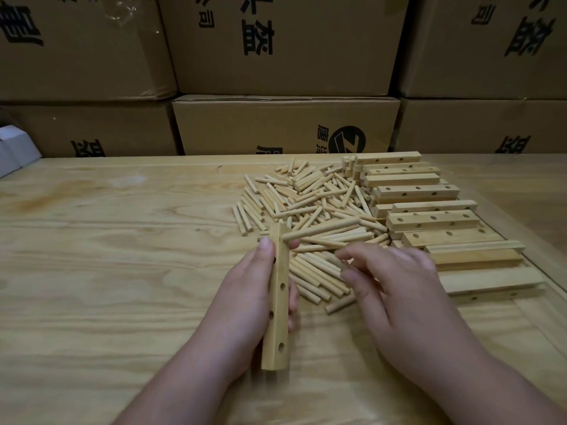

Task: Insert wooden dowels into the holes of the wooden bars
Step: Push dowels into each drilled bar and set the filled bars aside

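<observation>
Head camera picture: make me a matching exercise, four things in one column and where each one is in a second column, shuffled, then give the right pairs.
Things:
1. wooden bar
2. dowel pile
3. stack of bars
4. cardboard boxes

Places:
A. loose in the middle of the table
B. behind the table's far edge
C. gripped in the left hand, one dowel stuck in its far hole
D. on the table to the right of the dowels, beyond the right hand

Pairs: 1-C, 2-A, 3-D, 4-B

Stacked cardboard boxes (285, 124) with black print stand behind a pale wooden table (107, 240).
</observation>
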### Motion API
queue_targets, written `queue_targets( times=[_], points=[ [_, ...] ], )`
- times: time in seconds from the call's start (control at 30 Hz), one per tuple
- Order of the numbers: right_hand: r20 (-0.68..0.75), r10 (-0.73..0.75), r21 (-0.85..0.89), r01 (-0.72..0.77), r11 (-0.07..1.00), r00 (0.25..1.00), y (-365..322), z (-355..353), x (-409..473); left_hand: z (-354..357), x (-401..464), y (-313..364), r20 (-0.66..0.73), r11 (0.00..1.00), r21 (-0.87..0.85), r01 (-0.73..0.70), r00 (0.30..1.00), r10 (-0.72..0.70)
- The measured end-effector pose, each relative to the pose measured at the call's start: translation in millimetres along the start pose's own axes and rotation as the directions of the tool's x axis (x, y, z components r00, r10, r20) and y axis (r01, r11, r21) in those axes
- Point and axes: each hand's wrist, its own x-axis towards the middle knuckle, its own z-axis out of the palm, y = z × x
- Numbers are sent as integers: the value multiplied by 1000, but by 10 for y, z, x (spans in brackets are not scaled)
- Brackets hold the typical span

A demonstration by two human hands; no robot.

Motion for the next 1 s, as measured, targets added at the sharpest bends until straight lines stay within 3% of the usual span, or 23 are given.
queue_targets(
  times=[0.1,0.17,0.4,1.0],
  points=[
    [-6,28,195,-26,981,1000,-20,37,-65,-4,6,-10,5,1000,25,3,1000,-3],
    [41,11,237,-20,971,999,-23,64,-91,-9,10,-19,7,1000,1,21,1000,-21],
    [162,-46,290,-2,957,986,-33,132,-106,34,-32,-13,-20,997,78,-9,1000,10],
    [93,0,306,-29,951,996,-87,127,-99,62,-118,26,-93,986,164,-43,994,58]
  ],
)
